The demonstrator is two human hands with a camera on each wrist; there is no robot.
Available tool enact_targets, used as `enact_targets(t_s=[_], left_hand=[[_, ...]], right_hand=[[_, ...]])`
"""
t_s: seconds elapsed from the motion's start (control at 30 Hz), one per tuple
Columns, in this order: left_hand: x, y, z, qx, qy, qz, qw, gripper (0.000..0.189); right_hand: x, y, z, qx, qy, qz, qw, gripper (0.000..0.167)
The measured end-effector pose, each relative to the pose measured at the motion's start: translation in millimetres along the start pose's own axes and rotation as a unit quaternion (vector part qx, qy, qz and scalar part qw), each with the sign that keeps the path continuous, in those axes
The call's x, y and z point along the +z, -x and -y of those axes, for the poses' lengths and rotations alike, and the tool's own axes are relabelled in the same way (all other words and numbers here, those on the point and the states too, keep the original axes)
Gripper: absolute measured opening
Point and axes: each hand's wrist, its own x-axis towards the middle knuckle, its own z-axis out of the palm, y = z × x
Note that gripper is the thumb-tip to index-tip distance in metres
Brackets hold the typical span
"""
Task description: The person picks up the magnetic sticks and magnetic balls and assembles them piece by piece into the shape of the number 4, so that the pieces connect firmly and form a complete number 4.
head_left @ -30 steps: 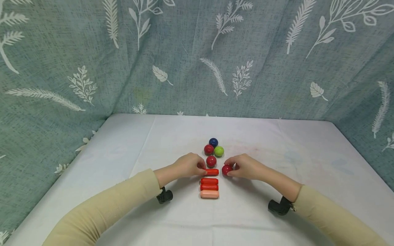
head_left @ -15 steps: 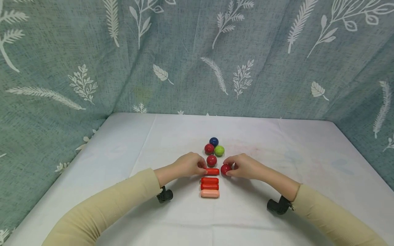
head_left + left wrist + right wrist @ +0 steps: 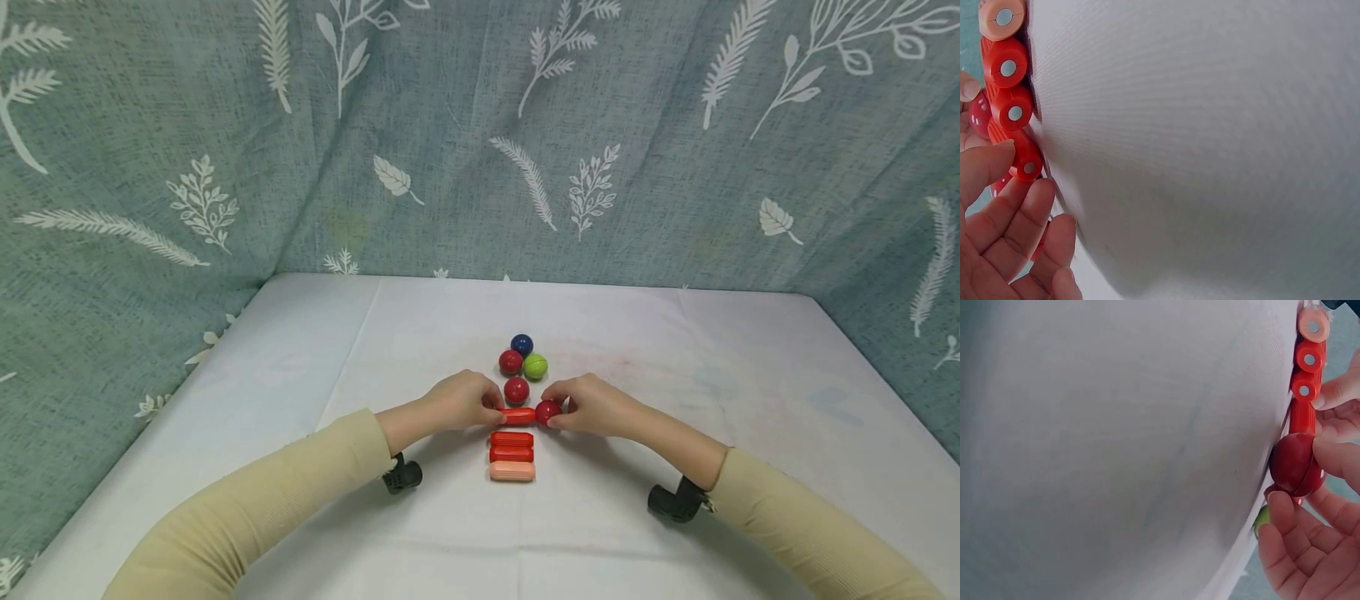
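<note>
My left hand point(image 3: 463, 402) pinches a red magnetic rod point(image 3: 519, 416) near its left end, between thumb and fingers. A pale metal disc shows at that rod's end in the left wrist view, where the thumb point(image 3: 988, 165) presses on its side. With thumb and fingertips, my right hand point(image 3: 597, 406) holds a glossy red ball point(image 3: 547, 413) at the rod's right end. Ball and rod meet end-on in the head view. The right wrist view shows the ball point(image 3: 1293, 461) with a seam around it, the rod point(image 3: 1302, 415) running on behind.
Toward me lie two more red rods point(image 3: 512, 439) and a peach rod point(image 3: 512, 472), side by side. Just beyond the held rod sits another red ball point(image 3: 516, 391). Farther back cluster a red ball point(image 3: 511, 362), a green ball point(image 3: 536, 366) and a blue ball point(image 3: 522, 344) on the white cloth point(image 3: 675, 350).
My right hand has moved left with the red ball, closing the gap to the rod's right end. The left hand keeps its grip and stays nearly still.
</note>
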Motion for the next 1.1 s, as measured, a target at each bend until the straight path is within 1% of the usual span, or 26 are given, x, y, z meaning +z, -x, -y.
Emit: enact_targets(t_s=[0.17,0.7,0.93,1.1], left_hand=[[-0.2,0.4,-1.0,-0.003,0.002,0.0,1.0,0.007],[-0.6,1.2,-1.7,-0.001,-0.004,0.01,0.9999,0.007],[-5.3,1.4,-0.5,-0.006,-0.003,0.017,0.9998,0.013],[-10.6,-0.4,2.9,-0.009,0.007,0.02,0.9997,0.016]], right_hand=[[0.3,-0.2,0.0,-0.001,-0.003,0.002,1.0,0.028],[-0.1,-0.3,-0.3,0.001,-0.01,0.002,0.9999,0.027],[-0.4,0.4,0.3,0.017,-0.019,0.002,0.9997,0.025],[0.0,0.6,-0.1,0.022,-0.023,0.0,0.9995,0.027]])
